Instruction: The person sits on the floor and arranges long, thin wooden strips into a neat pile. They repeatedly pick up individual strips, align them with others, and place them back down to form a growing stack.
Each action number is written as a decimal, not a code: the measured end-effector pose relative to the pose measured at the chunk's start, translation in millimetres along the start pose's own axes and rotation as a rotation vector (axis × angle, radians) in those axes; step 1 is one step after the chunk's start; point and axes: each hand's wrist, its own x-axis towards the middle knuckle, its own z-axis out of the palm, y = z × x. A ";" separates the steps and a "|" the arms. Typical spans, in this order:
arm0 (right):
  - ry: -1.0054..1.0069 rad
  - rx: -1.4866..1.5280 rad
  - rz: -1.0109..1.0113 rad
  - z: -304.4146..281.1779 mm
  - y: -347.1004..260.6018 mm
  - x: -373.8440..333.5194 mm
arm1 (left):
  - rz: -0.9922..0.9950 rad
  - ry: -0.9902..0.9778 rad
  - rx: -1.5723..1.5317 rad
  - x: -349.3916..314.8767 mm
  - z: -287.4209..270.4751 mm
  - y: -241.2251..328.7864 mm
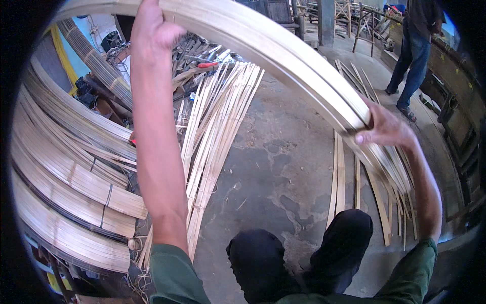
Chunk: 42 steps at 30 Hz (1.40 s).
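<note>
A long bundle of pale bamboo strips (283, 55) stretches across the upper part of the head view, from the top left down to the right. My left hand (156, 29) is closed around it near the top, with the arm raised. Lower down on the right, my right hand (382, 125) grips the same bundle, thumb in front and fingers mostly hidden behind it. Beyond that hand the strip ends fan slightly apart. Below the bundle, loose strips (223, 121) lie in a long pile on the floor, beside my left forearm.
Tied stacks of bamboo slats (76, 202) fill the left side. More strips (340, 177) lie on the concrete floor (268, 167) at right. Offcuts (195, 55) are heaped at the back. A person in jeans (412, 55) stands at far right, near a long dark wooden structure (455, 96).
</note>
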 end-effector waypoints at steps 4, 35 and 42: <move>-0.001 0.146 0.290 -3.2 -13.0 -57.0 | 0.004 0.053 0.026 9.4 36.8 -49.8; -0.140 1.078 1.220 218.3 151.2 -153.3 | -0.995 0.579 -0.121 -75.1 -145.8 -639.3; -0.270 1.419 1.258 290.2 205.7 -190.8 | -0.999 0.862 0.061 -180.1 -175.6 -739.9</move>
